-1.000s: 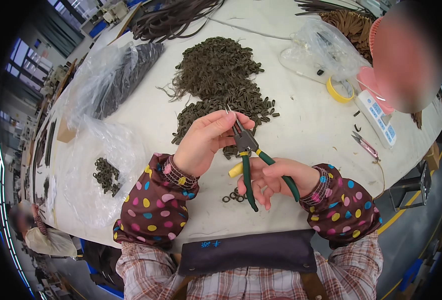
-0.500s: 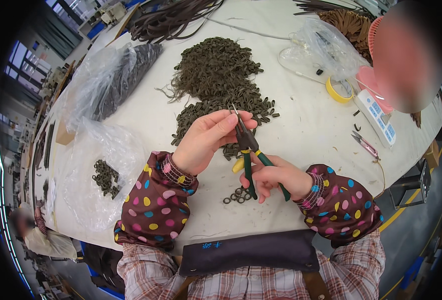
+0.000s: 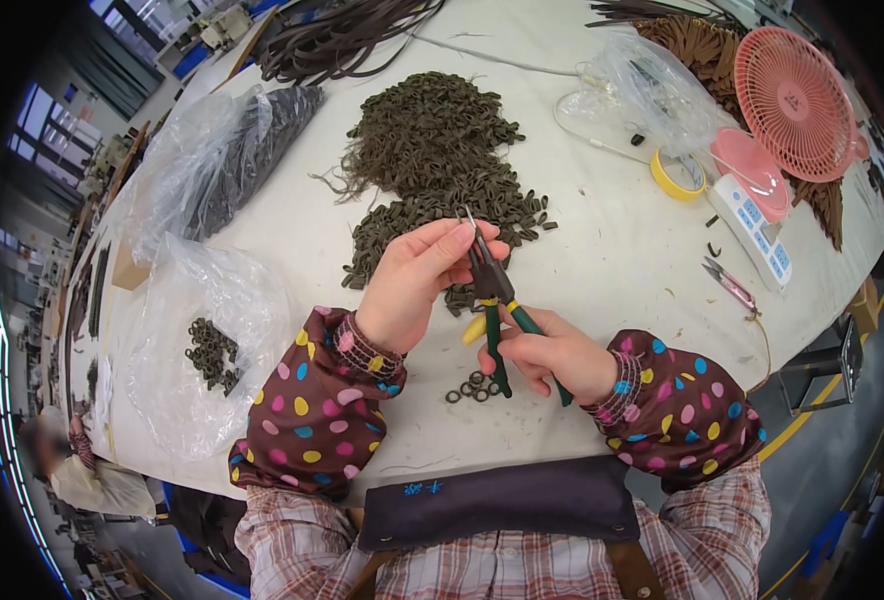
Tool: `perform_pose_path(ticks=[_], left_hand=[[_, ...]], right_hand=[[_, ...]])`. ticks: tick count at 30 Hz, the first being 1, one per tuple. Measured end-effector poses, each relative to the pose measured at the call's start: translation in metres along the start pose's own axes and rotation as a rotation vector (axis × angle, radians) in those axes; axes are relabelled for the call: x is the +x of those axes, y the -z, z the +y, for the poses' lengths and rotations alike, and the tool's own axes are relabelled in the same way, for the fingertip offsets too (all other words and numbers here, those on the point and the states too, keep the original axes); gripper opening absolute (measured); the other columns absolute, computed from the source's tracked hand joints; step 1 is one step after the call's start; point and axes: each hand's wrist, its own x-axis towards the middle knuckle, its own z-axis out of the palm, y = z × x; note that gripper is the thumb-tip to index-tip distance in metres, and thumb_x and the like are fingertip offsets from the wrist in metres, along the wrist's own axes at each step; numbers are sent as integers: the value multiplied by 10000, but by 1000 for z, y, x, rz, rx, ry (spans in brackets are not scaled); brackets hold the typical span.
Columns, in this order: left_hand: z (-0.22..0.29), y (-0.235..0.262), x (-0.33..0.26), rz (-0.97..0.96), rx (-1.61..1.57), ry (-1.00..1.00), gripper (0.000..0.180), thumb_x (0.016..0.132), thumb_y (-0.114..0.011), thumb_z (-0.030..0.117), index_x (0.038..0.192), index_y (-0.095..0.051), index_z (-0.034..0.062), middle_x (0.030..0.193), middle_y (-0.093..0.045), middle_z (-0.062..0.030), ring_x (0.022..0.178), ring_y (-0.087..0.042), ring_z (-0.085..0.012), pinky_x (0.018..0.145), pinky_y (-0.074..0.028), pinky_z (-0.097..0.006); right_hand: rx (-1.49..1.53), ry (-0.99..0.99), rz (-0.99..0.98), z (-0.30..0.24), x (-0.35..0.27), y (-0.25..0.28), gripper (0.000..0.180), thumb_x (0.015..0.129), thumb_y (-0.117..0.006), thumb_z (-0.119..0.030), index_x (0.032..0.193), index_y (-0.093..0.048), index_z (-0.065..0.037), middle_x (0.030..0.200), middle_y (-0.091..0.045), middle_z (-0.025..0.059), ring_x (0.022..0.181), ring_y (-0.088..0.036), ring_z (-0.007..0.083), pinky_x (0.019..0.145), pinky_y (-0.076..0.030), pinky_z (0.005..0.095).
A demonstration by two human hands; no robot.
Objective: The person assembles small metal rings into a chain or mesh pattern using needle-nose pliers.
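Pliers (image 3: 490, 284) at dial centre, tips toward twelve, handles toward five. Held in right hand (image 3: 562, 357), gripped by green handles. Left hand (image 3: 414, 280) at tips, thumb against fingers; anything pinched there hidden, cannot tell. From pliers: dark loops (image 3: 427, 135) heaped toward eleven; small rings (image 3: 480, 388) at six; snips (image 3: 730, 287) at three; pink fan (image 3: 794, 98) at two.
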Motion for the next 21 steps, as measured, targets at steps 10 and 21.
perform_pose_path(ticks=[10, 21], left_hand=[[4, 5, 0, -63, -3, -45, 327, 923, -454, 253, 1127, -516, 5, 1031, -607, -92, 914, -570, -137, 851, -436, -309], [11, 11, 1, -47, -89, -47, 301, 924, -449, 218, 1116, -525, -2, 1014, -615, -102, 890, -591, -140, 824, -467, -294]], right_hand=[[341, -96, -344, 1, 5, 20, 453, 841, -467, -274, 1197, -386, -6, 937, -551, 129, 492, -473, 85, 428, -376, 206], [262, -170, -388, 0, 1, 13, 516, 842, -476, -310, 1256, -316, -47, 1059, -500, 110, 711, -611, 200, 582, -518, 306]])
